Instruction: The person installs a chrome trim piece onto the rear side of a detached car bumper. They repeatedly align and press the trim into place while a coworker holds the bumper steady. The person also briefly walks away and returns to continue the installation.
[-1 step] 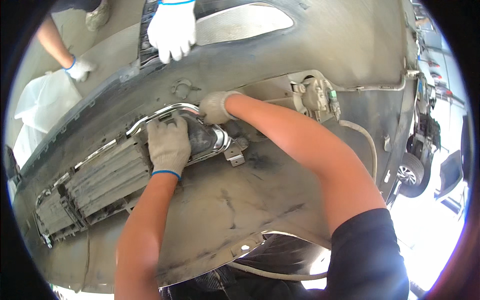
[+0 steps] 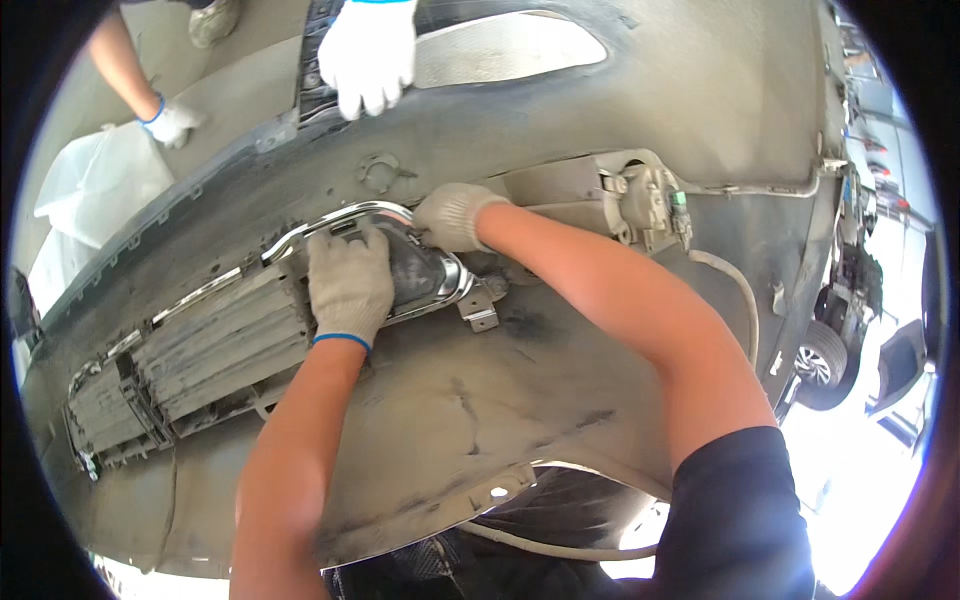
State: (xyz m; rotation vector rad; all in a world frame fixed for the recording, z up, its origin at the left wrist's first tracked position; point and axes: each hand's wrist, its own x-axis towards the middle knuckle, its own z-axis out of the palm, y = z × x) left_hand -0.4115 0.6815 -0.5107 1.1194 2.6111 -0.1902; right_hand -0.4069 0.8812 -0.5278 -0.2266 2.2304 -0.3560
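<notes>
The dirty inner side of a car bumper [image 2: 440, 400] lies before me. My left hand [image 2: 350, 280], in a grey knit glove with a blue cuff, has its fingers curled over the end of a slatted grille piece [image 2: 225, 350], beside a dark plastic cover [image 2: 412, 270]. A bright chrome trim strip [image 2: 340, 214] curves just beyond those fingers. At the strip's right end my right hand [image 2: 455, 217], gloved alike, is closed with its fingertips against the edge. The back of this hand hides what the fingertips hold. A small metal bracket [image 2: 480, 312] sticks out below the cover.
Across the bumper a co-worker's white-gloved hand [image 2: 368, 60] rests near an oval opening [image 2: 510, 50]; another gloved hand [image 2: 172, 124] hangs farther left by a clear plastic sheet [image 2: 105, 185]. A lamp unit [image 2: 648, 205] with a cable [image 2: 735, 275] sits to the right.
The whole view has shifted slightly, so the bumper sits a little farther right. Both my hands keep their places on the grille end and trim.
</notes>
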